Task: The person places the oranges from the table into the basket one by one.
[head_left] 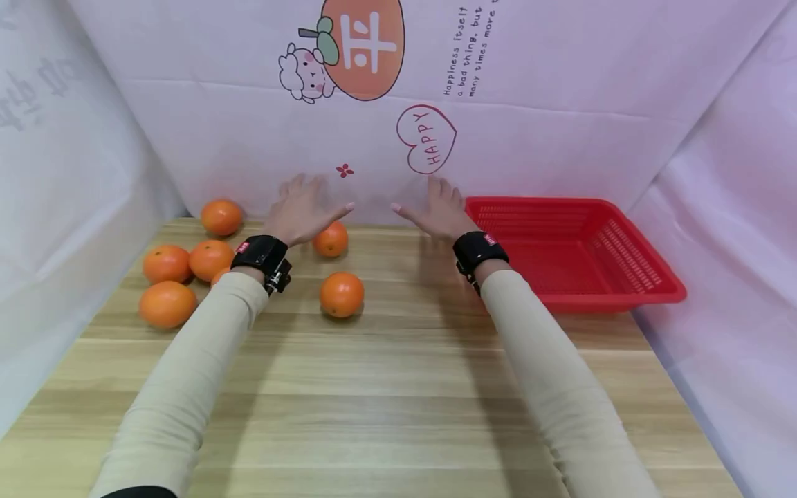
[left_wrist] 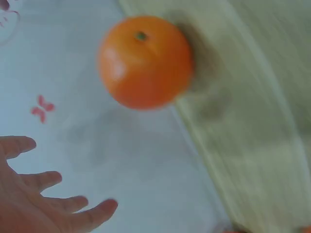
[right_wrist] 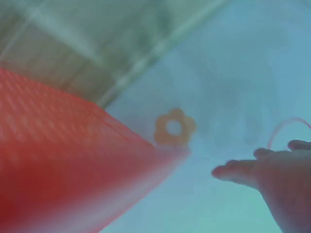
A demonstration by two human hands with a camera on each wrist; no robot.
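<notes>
My left hand point(head_left: 303, 211) is held in the air over the back of the table, fingers spread and nothing in them. Just beneath it sits an orange fruit like a mandarin point(head_left: 331, 239), and a second mandarin point(head_left: 342, 294) lies nearer the front. In the left wrist view, the spread left hand point(left_wrist: 34, 199) is apart from a mandarin point(left_wrist: 146, 63). My right hand point(head_left: 443, 213), also with fingers extended and holding nothing, hovers beside the left end of a red plastic basket point(head_left: 623, 299). The right wrist view shows the basket wall point(right_wrist: 63, 160) beside the hand point(right_wrist: 286, 182).
Several more mandarins point(head_left: 167, 304) cluster at the left of the wooden table point(head_left: 373, 415), one partly hidden by the left forearm. A printed white cloth point(head_left: 548, 97) stands up behind the table's back edge, with white cloth point(head_left: 68, 187) along both sides.
</notes>
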